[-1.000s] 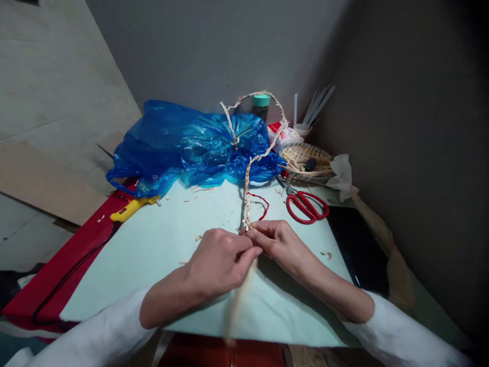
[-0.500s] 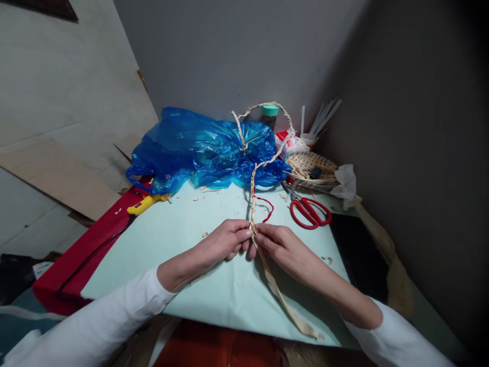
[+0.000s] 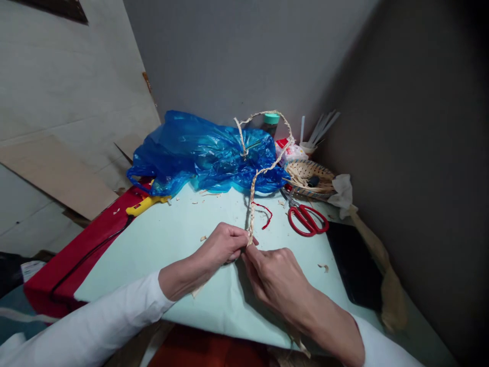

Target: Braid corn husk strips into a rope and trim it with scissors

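A pale braided cord (image 3: 252, 204) runs from my hands up over the blue bag and loops round near the wall. My left hand (image 3: 226, 244) pinches the lower end of the braid from the left. From the right, my right hand (image 3: 277, 272) grips the same end, its back turned up and its fingertips partly hidden. A loose fibre strip (image 3: 301, 346) hangs below my right hand at the table's front edge. Beside the braid, a red string (image 3: 269, 216) curls on the pale green sheet.
Red-handled scissors (image 3: 308, 220) lie right of the braid, near a woven basket (image 3: 319, 191) and a black flat object (image 3: 355, 265). The blue plastic bag (image 3: 198, 153) covers the back; a yellow-handled tool (image 3: 147, 205) with a cord lies left. Walls stand behind and at right.
My right hand has turned over, its back now up, and covers most of the loose strip. The strip's end has dropped toward the table's front edge. The view has shifted slightly.
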`<state>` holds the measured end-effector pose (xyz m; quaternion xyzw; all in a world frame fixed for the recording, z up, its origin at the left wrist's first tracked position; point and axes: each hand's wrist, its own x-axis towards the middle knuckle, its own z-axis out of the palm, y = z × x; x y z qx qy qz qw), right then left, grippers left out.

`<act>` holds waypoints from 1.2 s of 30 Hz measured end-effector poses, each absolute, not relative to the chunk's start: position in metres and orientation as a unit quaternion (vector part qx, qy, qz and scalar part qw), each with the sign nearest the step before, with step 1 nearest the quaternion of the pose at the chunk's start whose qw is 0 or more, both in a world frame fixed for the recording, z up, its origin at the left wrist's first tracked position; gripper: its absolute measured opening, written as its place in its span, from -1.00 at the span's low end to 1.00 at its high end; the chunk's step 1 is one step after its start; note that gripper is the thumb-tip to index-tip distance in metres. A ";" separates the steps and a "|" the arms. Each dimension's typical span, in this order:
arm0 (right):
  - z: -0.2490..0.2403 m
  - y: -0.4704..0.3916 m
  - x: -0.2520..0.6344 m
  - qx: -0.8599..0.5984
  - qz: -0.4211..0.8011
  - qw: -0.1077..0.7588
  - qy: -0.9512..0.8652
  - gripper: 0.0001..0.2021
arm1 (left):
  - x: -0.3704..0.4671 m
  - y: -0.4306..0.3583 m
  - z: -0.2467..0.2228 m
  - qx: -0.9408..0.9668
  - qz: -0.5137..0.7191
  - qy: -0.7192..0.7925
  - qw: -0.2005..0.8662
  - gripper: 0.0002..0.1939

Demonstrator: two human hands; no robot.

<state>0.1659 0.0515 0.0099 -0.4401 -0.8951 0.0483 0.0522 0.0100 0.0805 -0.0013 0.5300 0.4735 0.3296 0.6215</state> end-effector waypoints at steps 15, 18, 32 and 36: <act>0.022 0.077 0.179 -0.453 0.410 0.263 -0.746 -0.69 | 0.006 0.078 0.012 0.510 0.332 0.406 0.682 -0.75; 0.010 0.079 0.176 -0.454 0.446 0.264 -0.725 -0.68 | 0.006 0.078 0.011 0.516 0.328 0.393 0.687 -0.78; 0.010 0.076 0.177 -0.472 0.421 0.287 -0.719 -0.65 | 0.004 0.065 0.030 0.668 0.256 0.530 0.455 -0.81; 0.009 0.076 0.177 -0.461 0.438 0.298 -0.712 -0.66 | 0.006 0.062 0.031 0.670 0.243 0.510 0.482 -0.79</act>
